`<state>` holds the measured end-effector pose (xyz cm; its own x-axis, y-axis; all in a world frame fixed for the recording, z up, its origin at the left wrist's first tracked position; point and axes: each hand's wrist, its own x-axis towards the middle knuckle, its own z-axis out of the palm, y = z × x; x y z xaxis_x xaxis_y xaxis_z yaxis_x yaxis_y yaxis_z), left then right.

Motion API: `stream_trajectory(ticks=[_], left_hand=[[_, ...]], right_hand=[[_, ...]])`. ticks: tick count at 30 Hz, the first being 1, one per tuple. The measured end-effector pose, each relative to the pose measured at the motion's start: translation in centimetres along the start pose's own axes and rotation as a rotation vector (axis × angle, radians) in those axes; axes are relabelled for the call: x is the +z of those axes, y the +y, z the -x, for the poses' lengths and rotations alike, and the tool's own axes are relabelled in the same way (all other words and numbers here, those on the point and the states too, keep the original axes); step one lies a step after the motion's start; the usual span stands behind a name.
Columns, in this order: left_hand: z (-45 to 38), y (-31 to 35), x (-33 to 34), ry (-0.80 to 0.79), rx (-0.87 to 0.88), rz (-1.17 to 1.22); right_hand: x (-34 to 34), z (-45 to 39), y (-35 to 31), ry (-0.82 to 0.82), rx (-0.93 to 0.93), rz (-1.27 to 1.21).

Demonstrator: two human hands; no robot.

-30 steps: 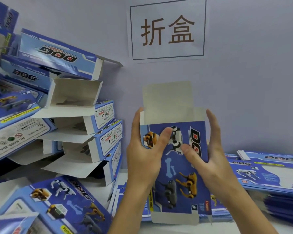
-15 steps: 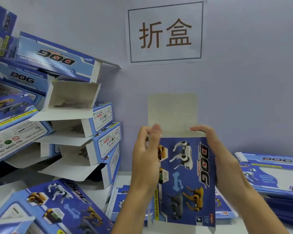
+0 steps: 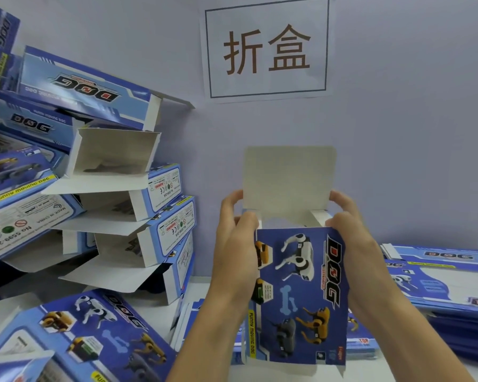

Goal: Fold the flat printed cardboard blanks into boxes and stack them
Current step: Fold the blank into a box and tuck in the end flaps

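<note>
Left hand [image 3: 236,244] and right hand [image 3: 353,244] grip a glossy blue rectangular cardboard box [image 3: 301,296], its matte grey flap [image 3: 289,180] upright between them.

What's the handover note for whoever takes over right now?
Left hand and right hand grip the upper corners of the blue printed cardboard dog box, held upright, opened into a tube; its plain top flap stands open.
Done: folded boxes stacked at left.
Left: close this box's flaps, stack it, then fold the flat blue blanks at right.

blue dog-print box [image 3: 301,293] upright, opened, top flap [image 3: 289,177] raised
</note>
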<state>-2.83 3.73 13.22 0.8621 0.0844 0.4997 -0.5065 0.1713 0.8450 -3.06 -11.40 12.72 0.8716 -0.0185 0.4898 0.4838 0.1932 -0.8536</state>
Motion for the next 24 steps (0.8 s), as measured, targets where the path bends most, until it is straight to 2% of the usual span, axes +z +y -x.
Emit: stream_trajectory(ticks=[7, 11, 16, 19, 21, 23, 24], left_hand=[[0.3, 0.1, 0.2, 0.084, 0.163, 0.012], [0.1, -0.1, 0.1, 0.091, 0.132, 0.152], [0.3, 0.0, 0.3, 0.201, 0.122, 0.118], [0.0, 0.1, 0.4, 0.188, 0.158, 0.092], [-0.3, 0.2, 0.2, 0.171, 0.133, 0.073], [-0.6, 0.0, -0.3, 0.147, 0.069, 0.080], [-0.6, 0.0, -0.5, 0.114, 0.025, 0.091]], right_hand=[[0.2, 0.2, 0.8, 0.081, -0.149, -0.028], [0.3, 0.3, 1.0, 0.049, -0.218, -0.133], [-0.1, 0.8, 1.2, 0.024, -0.178, -0.176], [-0.5, 0.8, 1.1, -0.074, -0.176, -0.141], [-1.1, 0.5, 0.8, -0.131, -0.205, 0.005], [-1.4, 0.6, 0.2, -0.227, -0.125, 0.015], [-1.5, 0.6, 0.0, -0.214, -0.112, 0.027]])
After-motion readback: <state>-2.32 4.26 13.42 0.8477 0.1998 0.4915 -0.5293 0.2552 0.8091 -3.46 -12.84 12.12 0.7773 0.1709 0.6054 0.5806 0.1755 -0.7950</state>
